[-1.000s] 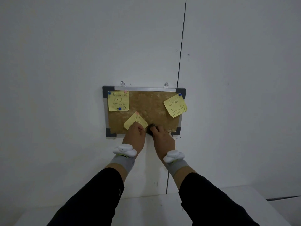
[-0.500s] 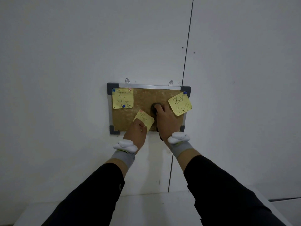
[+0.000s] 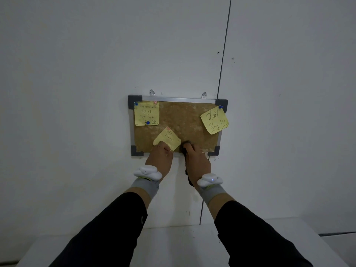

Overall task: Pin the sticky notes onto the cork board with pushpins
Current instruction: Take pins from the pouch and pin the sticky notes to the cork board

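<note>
Note sits tilted at board lower edge, one pink pin at its top corner. Left hand pinches its bottom — a tug could tear it free. Right hand grips dark cloth; rubbing nearby may catch the paper.

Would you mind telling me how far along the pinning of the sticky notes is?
Two look done: the upper-left note has pushpins at its top corners and lower edge, and the "Stay Strong" note hangs from a blue pushpin. In hand: the left hand holds the tilted "Happy" note to the cork board, pinned only at its top; the right hand grips something dark. Left: securing it.
</note>
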The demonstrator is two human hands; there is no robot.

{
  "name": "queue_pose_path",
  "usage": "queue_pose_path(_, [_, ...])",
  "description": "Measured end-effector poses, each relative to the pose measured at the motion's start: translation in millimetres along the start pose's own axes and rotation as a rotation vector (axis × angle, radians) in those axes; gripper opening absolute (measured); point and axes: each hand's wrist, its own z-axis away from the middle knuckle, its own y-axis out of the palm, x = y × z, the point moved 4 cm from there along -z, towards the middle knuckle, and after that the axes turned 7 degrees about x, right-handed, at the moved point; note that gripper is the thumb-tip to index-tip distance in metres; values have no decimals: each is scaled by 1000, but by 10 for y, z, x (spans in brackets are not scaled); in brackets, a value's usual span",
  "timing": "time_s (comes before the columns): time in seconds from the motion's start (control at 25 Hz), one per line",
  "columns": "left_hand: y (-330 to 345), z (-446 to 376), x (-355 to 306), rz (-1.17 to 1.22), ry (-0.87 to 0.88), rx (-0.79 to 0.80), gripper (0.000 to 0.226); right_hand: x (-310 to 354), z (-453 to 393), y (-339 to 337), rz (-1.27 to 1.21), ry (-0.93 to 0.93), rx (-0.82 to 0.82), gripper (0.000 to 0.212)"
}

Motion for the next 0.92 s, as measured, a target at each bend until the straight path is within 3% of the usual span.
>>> queue_pose_path(0.2, [15,30,-84,18,2,27,13,-48,47,-32,-31,30,68,18])
queue_pose_path(0.44, [69,140,-423,204,36,139,25,49,52,-446,-479,84,-91,17])
queue_pose_path(0.6, [-24,176,-647,433,0,72,31,149,-52,-756,-672,132,-201,26])
queue_pose_path(0.72, [-151,142,-806,421,40,0,39,255,-136,-948,-799,118,-204,28])
queue_pose_path(0.92, [-348,-47,-1087,432,142,-125,33,399,-419,-1241,-670,18,-211,26])
